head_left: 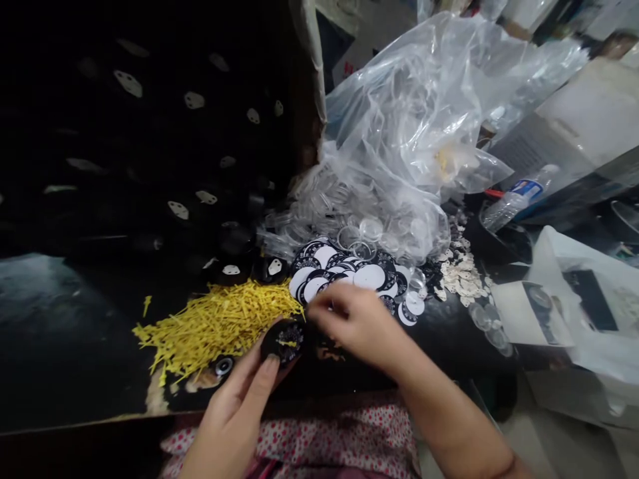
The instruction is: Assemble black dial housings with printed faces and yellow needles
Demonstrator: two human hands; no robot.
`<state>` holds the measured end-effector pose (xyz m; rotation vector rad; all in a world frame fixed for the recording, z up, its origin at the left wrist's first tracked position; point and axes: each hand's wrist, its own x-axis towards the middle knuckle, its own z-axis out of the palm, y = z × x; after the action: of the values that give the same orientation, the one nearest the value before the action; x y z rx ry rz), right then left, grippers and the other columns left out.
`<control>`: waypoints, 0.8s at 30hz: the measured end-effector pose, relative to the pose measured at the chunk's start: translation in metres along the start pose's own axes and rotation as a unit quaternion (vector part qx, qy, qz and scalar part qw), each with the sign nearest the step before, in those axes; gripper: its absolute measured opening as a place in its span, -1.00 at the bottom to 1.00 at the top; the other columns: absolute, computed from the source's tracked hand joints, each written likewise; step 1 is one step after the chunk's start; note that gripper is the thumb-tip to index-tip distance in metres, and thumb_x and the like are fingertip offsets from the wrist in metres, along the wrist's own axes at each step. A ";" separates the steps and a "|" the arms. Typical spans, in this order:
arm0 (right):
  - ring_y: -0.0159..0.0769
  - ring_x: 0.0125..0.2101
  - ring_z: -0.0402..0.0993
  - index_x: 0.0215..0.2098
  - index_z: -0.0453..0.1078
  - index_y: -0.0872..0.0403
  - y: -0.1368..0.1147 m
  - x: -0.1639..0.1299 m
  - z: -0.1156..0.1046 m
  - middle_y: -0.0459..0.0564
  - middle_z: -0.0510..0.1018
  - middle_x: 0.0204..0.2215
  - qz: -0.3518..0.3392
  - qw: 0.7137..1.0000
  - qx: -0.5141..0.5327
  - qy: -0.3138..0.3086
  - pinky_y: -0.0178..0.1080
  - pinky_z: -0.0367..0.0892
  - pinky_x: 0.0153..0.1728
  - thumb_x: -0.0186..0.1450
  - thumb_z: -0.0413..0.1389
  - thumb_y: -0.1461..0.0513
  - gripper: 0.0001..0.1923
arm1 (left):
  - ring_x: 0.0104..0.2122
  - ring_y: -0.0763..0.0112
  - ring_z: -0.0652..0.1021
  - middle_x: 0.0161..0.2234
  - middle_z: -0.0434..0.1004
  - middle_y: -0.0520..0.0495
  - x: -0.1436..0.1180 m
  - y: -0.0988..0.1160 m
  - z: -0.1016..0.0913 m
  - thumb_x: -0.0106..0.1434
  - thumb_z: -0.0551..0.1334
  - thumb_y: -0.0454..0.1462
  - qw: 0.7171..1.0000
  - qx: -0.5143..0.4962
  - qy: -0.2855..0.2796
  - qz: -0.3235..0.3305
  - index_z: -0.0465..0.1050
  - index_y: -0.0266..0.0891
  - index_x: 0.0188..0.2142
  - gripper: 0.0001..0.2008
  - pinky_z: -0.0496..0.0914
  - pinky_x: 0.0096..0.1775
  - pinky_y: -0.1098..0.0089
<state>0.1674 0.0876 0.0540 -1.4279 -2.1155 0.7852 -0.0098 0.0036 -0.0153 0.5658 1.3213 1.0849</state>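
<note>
Seen from above at a cluttered black worktable [74, 346]: left hand [239, 406], fingers closed around a small black round dial [283, 339] carrying a yellow pointer, held just above the table's near edge. Right hand [357, 322] blurred, fingertips bunched at the dial's right side, apparently pinching something too small to make out; grip impossible to tell for certain. Just left of the dial, a heap of yellow plastic pointers [219, 322]. Directly behind the hands, a spread of black-and-white round dial faces [349, 273]. Behind those, clear round covers [359, 229] spilling from a large crumpled clear plastic bag [424, 113]. To the right, a scatter of small pale pieces [462, 276] and a plastic water bottle [519, 196] lying on its side. More black round parts with white oval marks [190, 100] in the dark area at upper left. Red-dotted fabric [349, 442] across the lap below.
</note>
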 end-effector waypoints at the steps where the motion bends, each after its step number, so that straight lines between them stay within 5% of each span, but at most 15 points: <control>1: -0.29 -0.24 0.48 -0.15 0.46 0.04 0.013 0.010 -0.007 -0.01 0.56 -0.18 0.028 0.996 -0.040 0.072 -0.22 0.35 -0.17 0.35 0.11 0.25 -0.87 | 0.12 0.04 0.48 0.08 0.55 -0.05 0.001 -0.003 0.001 0.15 0.37 -0.06 0.999 -0.031 -0.001 -0.021 0.51 -0.03 0.05 -0.54 0.31 0.19 0.12; 3: -0.11 -0.07 0.43 0.04 0.39 0.06 0.037 0.029 -0.018 0.16 0.44 0.04 0.066 0.974 -0.151 0.156 -0.03 0.31 -0.05 0.30 0.15 0.27 -0.68 | 0.08 0.10 0.52 0.11 0.52 -0.03 0.004 -0.007 0.004 0.17 0.36 -0.06 0.996 -0.070 -0.009 -0.049 0.51 -0.02 0.05 -0.56 0.37 0.16 0.15; 6: -0.04 -0.03 0.40 0.05 0.36 0.12 0.056 0.047 -0.027 0.21 0.43 0.01 0.063 0.964 -0.207 0.154 0.04 0.28 -0.01 0.27 0.13 0.35 -0.64 | 0.04 0.10 0.55 0.08 0.54 -0.06 0.007 -0.007 0.011 0.15 0.38 -0.09 0.991 -0.127 0.005 -0.033 0.56 -0.10 -0.06 -0.64 0.43 0.11 0.12; 10: -0.25 -0.31 0.45 -0.05 0.41 0.11 0.036 0.028 -0.019 0.00 0.52 -0.31 0.068 0.986 -0.039 0.150 -0.13 0.38 -0.16 0.31 0.10 0.33 -0.75 | -0.07 0.07 0.60 -0.08 0.63 -0.17 0.007 0.007 0.017 0.15 0.38 -0.09 0.979 -0.197 -0.002 -0.046 0.59 -0.24 -0.20 -0.70 0.51 0.01 0.05; 13: -0.32 -0.31 0.46 0.01 0.44 0.03 0.002 -0.002 0.000 -0.06 0.51 -0.32 0.026 0.995 0.091 0.037 -0.21 0.41 -0.17 0.34 0.09 0.29 -0.72 | -0.07 0.10 0.61 -0.11 0.64 -0.20 0.006 0.017 0.018 0.21 0.32 -0.05 0.976 -0.203 -0.057 -0.062 0.59 -0.25 -0.17 -0.66 0.49 0.03 0.11; 19: -0.30 -0.16 0.43 0.02 0.47 0.00 -0.031 -0.027 0.024 0.07 0.39 -0.02 -0.018 0.999 0.031 0.008 -0.19 0.38 -0.08 0.41 0.02 0.24 -0.72 | 0.09 0.16 0.51 0.09 0.54 -0.08 0.002 0.014 0.011 0.19 0.35 -0.08 0.994 -0.063 -0.085 0.006 0.52 -0.10 0.02 -0.59 0.42 0.09 0.27; 24: -0.28 -0.45 0.39 -0.38 0.39 0.10 -0.034 -0.016 0.036 -0.05 0.44 -0.52 0.018 0.996 -0.075 0.036 -0.21 0.24 -0.32 0.49 -0.17 0.09 -0.56 | 0.15 0.20 0.46 0.12 0.51 -0.11 -0.008 0.010 0.010 0.25 0.28 -0.08 0.988 0.070 -0.094 0.104 0.47 -0.15 0.07 -0.58 0.37 0.14 0.31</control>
<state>0.1267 0.0554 0.0507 -1.5519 -2.1377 0.5894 -0.0023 0.0033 -0.0012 0.9057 1.1969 1.0835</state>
